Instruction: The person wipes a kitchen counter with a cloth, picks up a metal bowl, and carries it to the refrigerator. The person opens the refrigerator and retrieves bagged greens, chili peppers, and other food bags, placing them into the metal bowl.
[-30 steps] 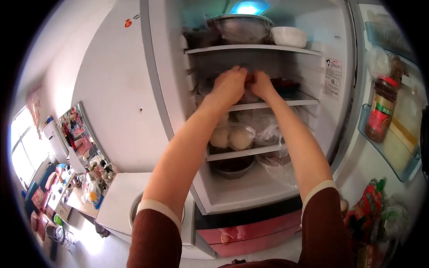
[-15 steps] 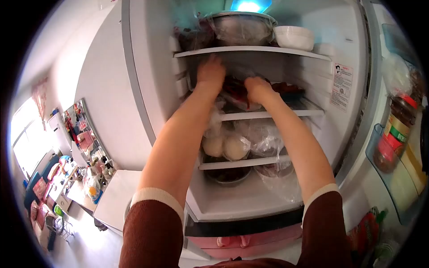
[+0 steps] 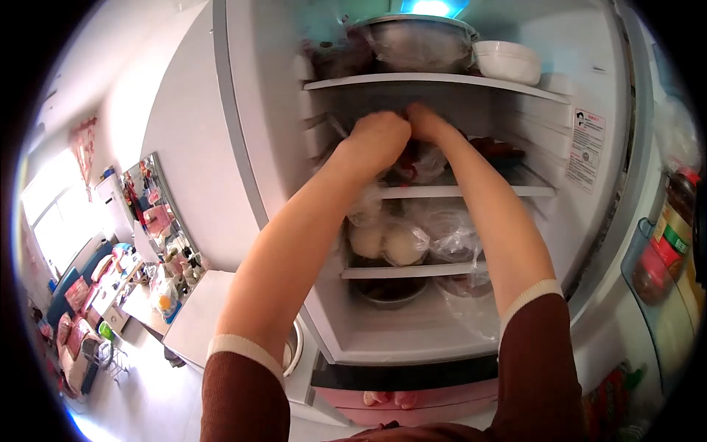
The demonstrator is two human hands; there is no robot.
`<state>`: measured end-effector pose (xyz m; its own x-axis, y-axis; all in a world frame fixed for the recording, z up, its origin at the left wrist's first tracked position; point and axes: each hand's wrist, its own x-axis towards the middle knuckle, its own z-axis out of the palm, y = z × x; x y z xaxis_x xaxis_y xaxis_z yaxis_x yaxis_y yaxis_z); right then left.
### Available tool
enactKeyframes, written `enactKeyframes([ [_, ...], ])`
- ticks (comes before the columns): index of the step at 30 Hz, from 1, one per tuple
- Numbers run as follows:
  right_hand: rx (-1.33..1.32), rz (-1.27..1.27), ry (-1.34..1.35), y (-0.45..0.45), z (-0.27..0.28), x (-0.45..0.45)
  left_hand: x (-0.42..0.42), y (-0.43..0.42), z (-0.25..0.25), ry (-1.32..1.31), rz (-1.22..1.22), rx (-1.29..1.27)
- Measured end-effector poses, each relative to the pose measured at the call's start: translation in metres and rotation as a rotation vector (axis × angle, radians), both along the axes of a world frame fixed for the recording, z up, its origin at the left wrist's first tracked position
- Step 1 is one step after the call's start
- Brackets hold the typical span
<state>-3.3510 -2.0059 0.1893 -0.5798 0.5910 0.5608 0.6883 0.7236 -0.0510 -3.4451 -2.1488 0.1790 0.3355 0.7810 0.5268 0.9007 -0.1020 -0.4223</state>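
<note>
My left hand [image 3: 383,136] is closed, its back toward me, above the middle shelf [image 3: 471,191] of an open fridge. Close beside it, almost touching, my right hand [image 3: 428,124] is closed too, with its fingertips partly hidden. Both hands are at the top of a clear plastic bag [image 3: 427,166] with dark red contents, which rests on that shelf. Exactly where the fingers pinch the plastic is hard to see. To the right of the bag, a dark reddish item [image 3: 497,147] lies on the same shelf, partly behind my right forearm.
A wrapped metal bowl [image 3: 420,44] and a white bowl [image 3: 508,62] stand on the upper shelf. Below are bagged pale round items [image 3: 387,241] and a metal bowl [image 3: 390,289]. Door racks hold a red-lidded jar [image 3: 663,243]. A white cabinet top [image 3: 199,317] stands left.
My left hand has come right from the shelf's left side to meet my right hand, which has risen slightly. The bag's top is gathered toward them. The view has shifted slightly left.
</note>
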Motion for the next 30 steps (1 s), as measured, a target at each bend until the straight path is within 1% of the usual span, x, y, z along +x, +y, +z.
enactKeyframes([
  [1, -0.016, -0.063, -0.149, 0.007, -0.002, -0.004, -0.001, -0.011, -0.004, -0.052, 0.013, -0.117],
  [2, -0.016, -0.057, -0.148, 0.011, -0.015, -0.007, -0.002, -0.021, -0.006, -0.052, 0.018, -0.118],
  [3, 0.137, -0.059, 0.053, 0.023, -0.035, -0.008, -0.001, -0.032, -0.008, -0.071, 0.113, -0.198],
  [4, 0.213, -0.060, 0.157, 0.022, -0.036, -0.010, -0.002, -0.040, -0.010, -0.090, 0.208, -0.277],
  [5, 0.290, -0.058, 0.260, 0.021, -0.038, -0.011, -0.005, -0.047, -0.011, -0.063, 0.184, -0.281],
  [6, 0.060, -0.134, 0.057, 0.006, -0.026, -0.009, -0.008, -0.048, -0.015, -0.063, 0.186, -0.283],
  [7, -0.170, -0.208, -0.149, 0.000, -0.020, -0.009, -0.011, -0.048, -0.020, -0.091, 0.174, -0.221],
  [8, -0.171, -0.207, -0.150, 0.003, -0.021, -0.010, -0.014, -0.047, -0.023, -0.119, 0.163, -0.158],
  [10, -0.032, -0.236, -0.147, 0.021, -0.023, -0.009, -0.015, -0.048, -0.026, -0.097, 0.162, -0.145],
  [11, -0.030, -0.236, -0.152, 0.026, -0.023, -0.005, -0.016, -0.048, -0.027, -0.074, 0.161, -0.133],
  [13, -0.027, -0.115, 0.138, 0.027, -0.023, 0.005, -0.017, -0.047, -0.028, -0.123, 0.133, -0.140],
  [14, -0.026, -0.116, 0.134, 0.028, -0.021, 0.009, -0.017, -0.047, -0.028, -0.168, 0.104, -0.145],
  [16, -0.140, 0.074, 0.410, 0.020, -0.017, 0.018, -0.019, -0.045, -0.030, -0.137, 0.096, -0.136],
  [17, -0.141, 0.069, 0.409, 0.015, -0.015, 0.021, -0.019, -0.044, -0.030, -0.102, 0.089, -0.125],
  [19, -0.233, 0.012, 0.461, 0.010, -0.012, 0.024, -0.016, -0.048, -0.028, -0.114, 0.091, -0.133],
  [20, -0.231, 0.010, 0.462, 0.013, -0.012, 0.023, -0.014, -0.050, -0.026, -0.127, 0.098, -0.136],
  [21, -0.253, 0.083, 0.453, 0.019, -0.012, 0.022, -0.014, -0.047, -0.027, -0.127, 0.097, -0.136],
  [22, -0.276, 0.156, 0.445, 0.024, -0.013, 0.021, -0.013, -0.043, -0.029, -0.187, 0.075, -0.065],
  [23, -0.279, 0.156, 0.448, 0.029, -0.015, 0.021, -0.013, -0.040, -0.029, -0.245, 0.056, 0.004],
  [24, -0.304, 0.120, 0.423, 0.024, -0.016, 0.017, -0.014, -0.039, -0.027, -0.243, 0.059, 0.001],
  [26, -0.328, 0.084, 0.397, 0.015, -0.016, 0.015, -0.017, -0.036, -0.024, -0.349, -0.069, 0.100],
  [27, -0.410, 0.137, 0.466, 0.016, -0.018, 0.016, -0.017, -0.037, -0.024, -0.350, -0.068, 0.098],
  [28, -0.492, 0.190, 0.536, 0.017, -0.019, 0.016, -0.017, -0.038, -0.025, -0.284, -0.224, 0.135],
  [29, -0.494, 0.191, 0.538, 0.018, -0.020, 0.015, -0.016, -0.039, -0.025, -0.215, -0.380, 0.172],
  [30, -0.426, 0.160, 0.526, 0.022, -0.021, 0.013, -0.015, -0.040, -0.028, -0.210, -0.378, 0.171],
])
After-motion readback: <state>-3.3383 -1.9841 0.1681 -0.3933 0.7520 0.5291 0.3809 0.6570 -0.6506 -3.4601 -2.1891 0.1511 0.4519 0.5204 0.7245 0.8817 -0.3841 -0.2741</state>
